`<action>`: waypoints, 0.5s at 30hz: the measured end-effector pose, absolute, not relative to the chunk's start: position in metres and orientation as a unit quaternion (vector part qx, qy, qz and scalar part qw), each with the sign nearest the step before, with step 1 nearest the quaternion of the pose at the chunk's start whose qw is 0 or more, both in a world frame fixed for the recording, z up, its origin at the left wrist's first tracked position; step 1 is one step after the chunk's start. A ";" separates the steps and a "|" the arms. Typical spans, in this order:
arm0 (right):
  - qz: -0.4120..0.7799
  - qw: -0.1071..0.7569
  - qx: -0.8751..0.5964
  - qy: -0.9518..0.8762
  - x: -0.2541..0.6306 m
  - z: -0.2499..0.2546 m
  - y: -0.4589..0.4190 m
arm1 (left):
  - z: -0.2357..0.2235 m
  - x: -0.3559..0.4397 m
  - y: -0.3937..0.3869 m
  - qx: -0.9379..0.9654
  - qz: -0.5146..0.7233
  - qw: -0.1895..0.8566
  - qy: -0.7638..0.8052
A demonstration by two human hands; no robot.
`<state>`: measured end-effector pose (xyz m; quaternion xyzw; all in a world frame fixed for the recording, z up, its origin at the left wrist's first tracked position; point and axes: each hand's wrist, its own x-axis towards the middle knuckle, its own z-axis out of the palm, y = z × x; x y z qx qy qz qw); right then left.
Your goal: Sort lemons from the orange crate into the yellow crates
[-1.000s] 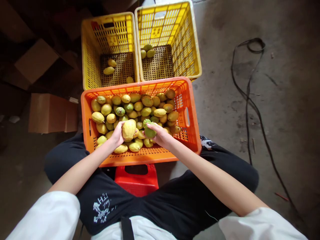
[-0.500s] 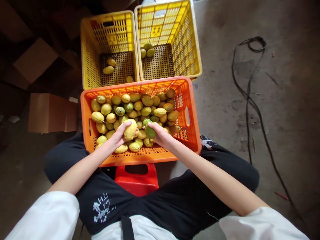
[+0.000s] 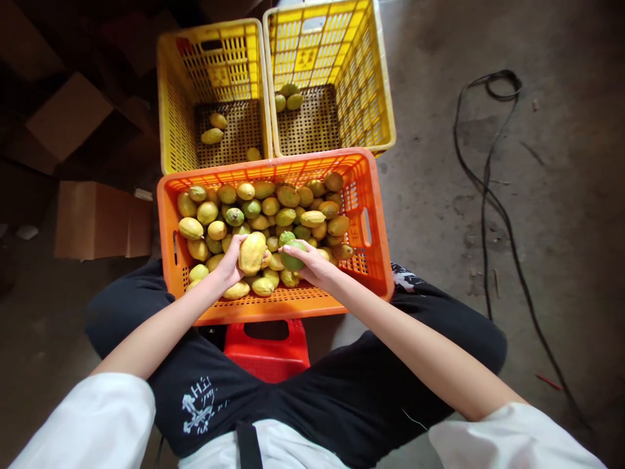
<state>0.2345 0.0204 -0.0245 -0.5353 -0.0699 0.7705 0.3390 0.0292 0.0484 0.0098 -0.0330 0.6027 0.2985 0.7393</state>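
Note:
My left hand [image 3: 231, 264] is closed around a large yellow lemon [image 3: 252, 253] with a bumpy skin. A green lemon [image 3: 291, 256] sits in the grip of my right hand [image 3: 315, 264], with the thumb lying across its top. Both hands are over the orange crate [image 3: 293, 311], which holds many yellow and greenish lemons [image 3: 286, 217]. Just behind the fruit in my right hand, another green fruit [image 3: 286, 238] shows in part. The fingertips under both held fruits are mostly hidden.
Two yellow crates stand behind the orange one. A few yellow fruits lie in the left yellow crate [image 3: 168, 98], several green ones in the right yellow crate [image 3: 385, 98]. A red stool [image 3: 266, 366] is between my legs, cardboard boxes [image 3: 97, 221] at left, a black cable [image 3: 508, 228] at right.
Both fruits have turned a little in my hands. The green one now shows a rounder side, and my right thumb lies further across it. The crates stay in place.

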 end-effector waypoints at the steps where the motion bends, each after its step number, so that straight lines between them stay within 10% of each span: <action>1: 0.769 0.340 -0.537 -0.071 0.234 -0.024 0.021 | 0.009 0.028 0.047 -0.018 0.299 0.738 0.605; 15: 0.784 0.345 -0.512 -0.069 0.234 -0.021 0.022 | 0.012 0.025 0.044 0.025 0.314 0.746 0.587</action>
